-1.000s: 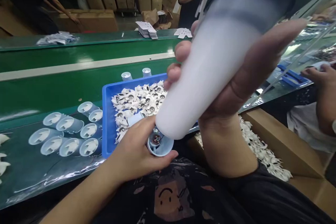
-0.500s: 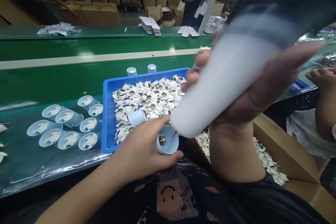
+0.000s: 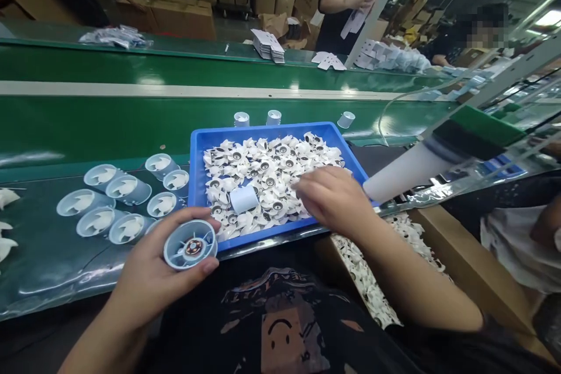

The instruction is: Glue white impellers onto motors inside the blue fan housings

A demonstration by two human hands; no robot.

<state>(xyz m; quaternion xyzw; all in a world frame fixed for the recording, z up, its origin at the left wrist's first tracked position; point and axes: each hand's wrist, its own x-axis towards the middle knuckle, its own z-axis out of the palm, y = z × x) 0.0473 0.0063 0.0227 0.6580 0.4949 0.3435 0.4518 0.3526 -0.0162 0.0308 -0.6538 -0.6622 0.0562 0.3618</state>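
My left hand [image 3: 153, 263] is wrapped round a light blue fan housing [image 3: 169, 251], its open mouth facing up and a copper-coloured coil in its centre. Over the right part of the blue tray [image 3: 197, 169], my right hand [image 3: 328, 196] reaches in with fingers curled together among the white fan blades [image 3: 267, 181]. Whatever its fingertips pinch is hidden. One more light blue housing [image 3: 244, 199] lies on its side on the blades. Beside the tray's right edge, a white bottle [image 3: 403, 166] with a dark and green base stands tilted, nozzle down.
Several housings with blades inside [image 3: 127, 187] stand left of the tray. Others, such as one housing [image 3: 346, 120], sit behind it. A cardboard box [image 3: 464, 257] of blades is at lower right. Across the green conveyor [image 3: 175, 111], a person [image 3: 350, 6] handles white card pieces.
My right hand has let go of the white bottle, now at the tray's right, and moved down into the blades. My left hand has carried the housing left and turned its mouth toward me.
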